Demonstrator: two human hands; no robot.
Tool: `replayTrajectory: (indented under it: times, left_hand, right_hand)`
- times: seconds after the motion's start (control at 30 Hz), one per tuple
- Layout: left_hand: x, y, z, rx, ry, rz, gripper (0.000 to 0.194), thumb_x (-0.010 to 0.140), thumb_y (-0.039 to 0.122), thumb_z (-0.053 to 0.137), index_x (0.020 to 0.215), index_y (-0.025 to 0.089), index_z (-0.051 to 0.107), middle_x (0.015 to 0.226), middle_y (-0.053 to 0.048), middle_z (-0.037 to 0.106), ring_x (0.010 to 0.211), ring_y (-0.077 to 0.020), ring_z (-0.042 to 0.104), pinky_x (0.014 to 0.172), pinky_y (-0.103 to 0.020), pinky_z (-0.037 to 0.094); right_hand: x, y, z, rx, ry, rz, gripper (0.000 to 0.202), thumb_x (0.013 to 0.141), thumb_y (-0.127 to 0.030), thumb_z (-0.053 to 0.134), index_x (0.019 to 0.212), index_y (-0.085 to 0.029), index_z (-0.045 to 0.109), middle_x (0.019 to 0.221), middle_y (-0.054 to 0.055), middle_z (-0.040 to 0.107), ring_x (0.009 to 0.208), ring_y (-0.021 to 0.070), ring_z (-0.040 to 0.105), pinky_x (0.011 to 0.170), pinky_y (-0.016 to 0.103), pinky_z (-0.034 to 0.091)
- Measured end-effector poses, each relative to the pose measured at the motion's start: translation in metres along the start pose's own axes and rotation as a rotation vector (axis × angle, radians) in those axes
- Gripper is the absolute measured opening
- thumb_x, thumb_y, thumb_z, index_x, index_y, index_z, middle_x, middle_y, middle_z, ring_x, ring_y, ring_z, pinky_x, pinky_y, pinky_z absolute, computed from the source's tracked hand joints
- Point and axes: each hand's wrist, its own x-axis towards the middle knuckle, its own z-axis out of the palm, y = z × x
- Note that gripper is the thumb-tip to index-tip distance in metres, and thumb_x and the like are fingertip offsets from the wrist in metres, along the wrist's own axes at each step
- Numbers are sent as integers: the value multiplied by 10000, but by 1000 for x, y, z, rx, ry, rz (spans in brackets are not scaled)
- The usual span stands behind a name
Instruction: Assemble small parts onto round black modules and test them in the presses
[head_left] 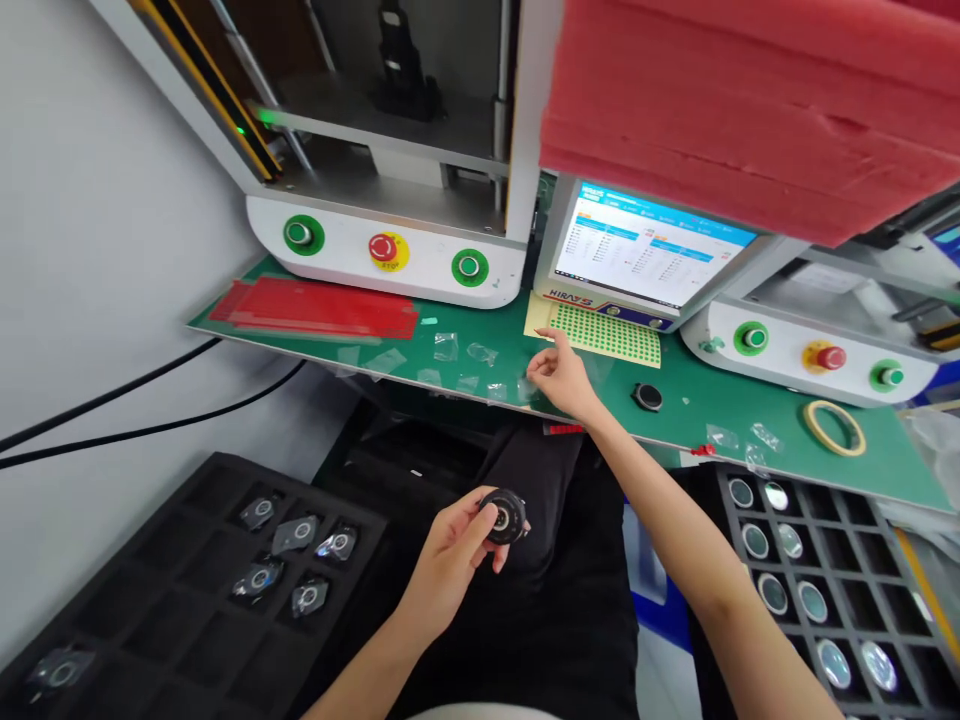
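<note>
My left hand point(454, 545) is closed around a round black watch case point(503, 516), held above my lap. Its back, with a ring-shaped sensor window, faces up, and my thumb presses on its edge. Over the front of the green bench top, my right hand point(561, 380) has thumb and forefinger pinched together while another finger sticks out. A small clear film piece point(524, 389) lies at those fingertips; whether they grip it I cannot tell. Beyond them is a sheet of green dot stickers point(607, 335). Another round black watch case point(646, 397) rests to the right.
Clear film scraps point(445, 347) and red strips point(322, 308) lie on the bench point(675, 420), with a tape roll point(834, 428) at right. Two button-operated machines flank a monitor point(645, 245). Black foam trays hold bagged watch cases point(296, 535) at left and round glass-like discs point(812, 602) at right.
</note>
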Motion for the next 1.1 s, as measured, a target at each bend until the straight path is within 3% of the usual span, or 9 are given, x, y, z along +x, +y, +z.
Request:
replayTrajectory:
  times: [0.1,0.2,0.33,0.47,0.57,0.67,0.73,0.87,1.1]
  left_hand:
    - [-1,5,-4,-47,-37,29,343,861,468,672,929,137,730,772,-73,657,562,-106,525,500,-223,416]
    - [-3,10,-6,88,-32,145,272,899,401,643,990,163,739,799,-50,635,580,-100,542,532,-223,452]
    - [-12,18,-2,374,1,382,225,938,260,593,1128,245,715,899,-27,613,650,-92,595,588,-202,504]
    - [-21,20,4,614,-3,593,315,928,168,592,1212,284,664,897,-13,631,740,-99,607,625,-178,502]
    - [-25,17,8,692,-25,658,339,919,146,603,1232,265,649,860,-9,627,739,-99,589,649,-186,508]
    - [-28,13,13,678,-49,713,386,909,149,622,1279,259,621,847,-5,606,714,-95,579,644,-192,524]
    - [-29,13,16,632,-72,820,467,866,197,696,1319,244,590,968,-40,615,808,-124,613,653,-205,551]
    - [-27,21,18,752,-125,1053,601,767,200,807,1326,214,585,1206,-103,640,1050,-193,637,867,-283,578]
    - [-18,23,19,710,-212,1177,674,713,293,854,1325,187,591,1084,-133,743,793,-155,683,702,-246,577]
  right_hand:
    - [4,0,7,-137,47,-1,645,636,9,619,1228,-206,481,1001,64,670,785,208,648,817,444,529]
    - [-8,-13,4,-211,139,-12,623,669,-18,651,1245,-185,483,1271,172,570,1066,300,598,971,527,453]
    - [-60,-45,-5,-19,225,-91,441,820,-147,641,1219,-211,465,1028,78,666,967,221,635,932,427,497]
    - [-133,-71,-13,372,14,-61,483,831,-148,691,1232,-300,467,918,-26,708,874,137,668,897,319,509]
    - [-166,-77,-16,525,-91,51,546,802,-101,725,1235,-331,484,910,-52,718,873,100,672,886,258,507]
    - [-178,-76,-16,750,-92,205,520,777,-121,771,1187,-310,514,831,-59,716,771,81,669,769,211,532]
    - [-182,-77,-15,949,-99,324,513,758,-161,804,1166,-282,518,785,-52,715,691,77,662,670,188,536]
    - [-194,-82,-9,1268,-104,540,502,732,-200,837,1136,-231,539,802,-33,722,651,73,669,624,172,549]
    - [-212,-84,0,1386,-168,633,478,728,-218,846,1134,-201,594,762,-22,706,577,58,628,554,151,522]
